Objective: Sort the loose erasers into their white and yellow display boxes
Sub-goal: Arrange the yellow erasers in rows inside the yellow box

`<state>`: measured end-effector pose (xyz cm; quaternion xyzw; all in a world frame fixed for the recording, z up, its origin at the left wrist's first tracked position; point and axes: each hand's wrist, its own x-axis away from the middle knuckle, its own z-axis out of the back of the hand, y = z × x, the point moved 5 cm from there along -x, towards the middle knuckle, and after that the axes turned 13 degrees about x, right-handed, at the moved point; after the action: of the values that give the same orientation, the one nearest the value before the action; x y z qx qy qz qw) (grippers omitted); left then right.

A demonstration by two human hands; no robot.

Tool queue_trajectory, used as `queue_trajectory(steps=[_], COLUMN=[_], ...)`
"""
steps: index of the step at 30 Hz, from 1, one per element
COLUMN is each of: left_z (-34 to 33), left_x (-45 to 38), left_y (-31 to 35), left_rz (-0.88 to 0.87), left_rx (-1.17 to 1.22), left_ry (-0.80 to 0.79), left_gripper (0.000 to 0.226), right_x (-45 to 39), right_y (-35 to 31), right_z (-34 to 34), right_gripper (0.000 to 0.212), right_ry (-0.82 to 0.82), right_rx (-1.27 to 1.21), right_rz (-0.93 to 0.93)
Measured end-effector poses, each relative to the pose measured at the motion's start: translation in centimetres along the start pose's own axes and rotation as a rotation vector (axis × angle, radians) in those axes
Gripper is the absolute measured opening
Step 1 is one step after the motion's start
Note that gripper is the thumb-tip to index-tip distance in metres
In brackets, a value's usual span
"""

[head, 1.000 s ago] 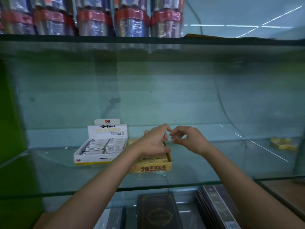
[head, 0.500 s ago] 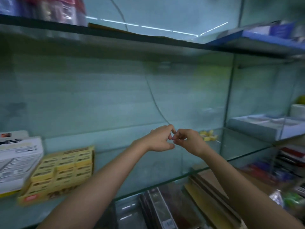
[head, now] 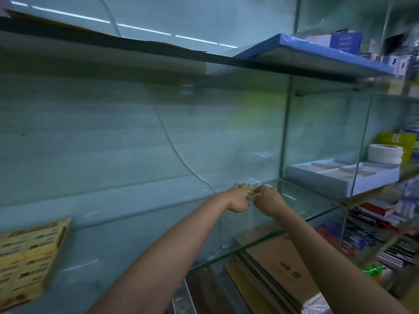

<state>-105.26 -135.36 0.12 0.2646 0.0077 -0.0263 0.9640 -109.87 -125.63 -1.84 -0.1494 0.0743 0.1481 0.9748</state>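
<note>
Arms stretch over the glass shelf [head: 306, 214]; our left hand [head: 238, 199] and right hand [head: 268, 200] close around the loose yellow erasers [head: 251, 193] by the back wall, probably to gather them. Each grip looks curled on them. At far left sits the yellow box [head: 27, 259], well apart.

A stationery shop, by the look of it: glass shelves [head: 260, 241] hold stock, with a yellow eraser box [head: 29, 252] at 8 o'clock, tape rolls [head: 385, 153] at 3 o'clock, pens [head: 362, 232] at 4 o'clock and notebooks [head: 278, 275] stacked at 5 o'clock.
</note>
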Motion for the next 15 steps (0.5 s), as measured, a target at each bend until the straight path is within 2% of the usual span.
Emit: queue_trajectory(steps=[3,6,12,15], left_z=[-0.1,0.6,2.6,4.2], left_x=[-0.5,-0.2,1.9,3.9], left_y=[-0.4,-0.4,-1.8,-2.7], left_rz=[0.017,-0.019,-0.03,-0.037], left_rx=[0.007,0.035,0.015,-0.028], left_ry=[-0.013,0.064,0.152,0.171], left_gripper=[0.05,0.047,0.061,0.06], right_x=[0.3,0.8,1.8,2.9], right_y=[-0.2,-0.8,-3.0,-5.5], right_z=[0.4,0.6,0.6,1.0], right_gripper=[0.036,0.041,0.048,0.048], right_ry=[0.032,0.047,-0.004,0.013], right_rx=[-0.051,-0.081,-0.14,-0.169], right_rz=[0.037,0.113,0.208,0.297])
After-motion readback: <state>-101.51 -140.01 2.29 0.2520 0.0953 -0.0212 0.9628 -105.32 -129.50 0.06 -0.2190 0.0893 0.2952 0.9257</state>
